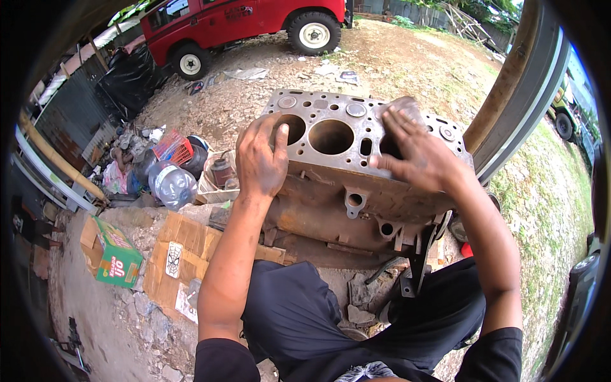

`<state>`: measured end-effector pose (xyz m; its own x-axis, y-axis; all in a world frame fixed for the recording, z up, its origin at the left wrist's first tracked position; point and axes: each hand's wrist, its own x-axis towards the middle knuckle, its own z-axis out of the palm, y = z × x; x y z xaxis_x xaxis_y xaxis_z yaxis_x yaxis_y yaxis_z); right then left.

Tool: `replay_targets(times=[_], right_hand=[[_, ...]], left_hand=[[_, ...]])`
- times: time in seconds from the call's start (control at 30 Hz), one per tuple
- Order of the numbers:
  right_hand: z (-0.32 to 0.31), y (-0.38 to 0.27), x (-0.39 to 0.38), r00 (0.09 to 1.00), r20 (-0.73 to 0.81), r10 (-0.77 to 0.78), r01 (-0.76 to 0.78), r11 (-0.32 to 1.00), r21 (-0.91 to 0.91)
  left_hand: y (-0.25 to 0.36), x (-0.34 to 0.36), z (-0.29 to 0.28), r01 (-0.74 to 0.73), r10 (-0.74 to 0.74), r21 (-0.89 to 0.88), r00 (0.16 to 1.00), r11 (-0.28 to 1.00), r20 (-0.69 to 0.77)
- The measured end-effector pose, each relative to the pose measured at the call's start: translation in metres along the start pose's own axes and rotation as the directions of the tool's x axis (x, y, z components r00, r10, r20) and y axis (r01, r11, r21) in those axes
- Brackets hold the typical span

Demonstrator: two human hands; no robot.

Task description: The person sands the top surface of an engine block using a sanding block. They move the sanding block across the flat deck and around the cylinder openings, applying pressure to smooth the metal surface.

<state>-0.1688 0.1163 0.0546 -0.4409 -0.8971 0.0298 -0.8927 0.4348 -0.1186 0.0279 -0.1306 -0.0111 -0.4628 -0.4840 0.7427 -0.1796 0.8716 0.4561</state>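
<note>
A rusty engine block [305, 204] stands in front of my knees. Its bare grey top face [331, 105] has large round cylinder bores and several small holes. Flat on the left end rests my left hand [261, 153], its thumb apart beside a bore and nothing held. Toward the right end, my right hand [414, 146] is slightly blurred, with its fingers laid across a brownish-grey sheet [407, 107], pressing it to the metal. Whether that sheet is sandpaper or cloth I cannot tell. The right hand and sheet partly cover another bore.
Left of the block lie flattened cardboard [167, 254], a green box [118, 258], a clear plastic jug [173, 184] and a red basket [173, 149]. A post [509, 83] rises close on the right. Beyond the block is stony ground with a red vehicle [242, 25].
</note>
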Motion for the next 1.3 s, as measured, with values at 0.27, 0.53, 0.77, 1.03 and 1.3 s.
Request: replay_targets(times=[0.27,0.53,0.77,1.03,1.3], right_hand=[[0.008,-0.024,0.016,0.981,-0.047,-0.187,0.187,0.982,0.001],[0.02,-0.045,0.049,0.962,-0.121,-0.246,0.242,0.969,-0.043],[0.02,-0.058,0.036,0.932,-0.059,-0.359,0.343,0.921,-0.183],[0.015,-0.066,0.056,0.945,-0.049,-0.322,0.317,0.944,-0.091],[0.017,-0.059,0.086,0.945,-0.028,-0.326,0.323,0.943,-0.078]], left_hand=[[0.005,0.003,0.008,-0.021,0.017,0.089,0.999,0.996,0.039],[0.0,0.006,0.005,-0.017,0.017,0.027,1.0,1.0,0.015],[-0.013,0.003,-0.017,-0.004,0.004,0.016,1.0,1.0,-0.016],[-0.013,0.004,-0.008,0.006,-0.006,-0.022,1.0,1.0,-0.016],[-0.016,0.01,0.004,0.045,-0.048,-0.081,0.999,0.996,-0.027]])
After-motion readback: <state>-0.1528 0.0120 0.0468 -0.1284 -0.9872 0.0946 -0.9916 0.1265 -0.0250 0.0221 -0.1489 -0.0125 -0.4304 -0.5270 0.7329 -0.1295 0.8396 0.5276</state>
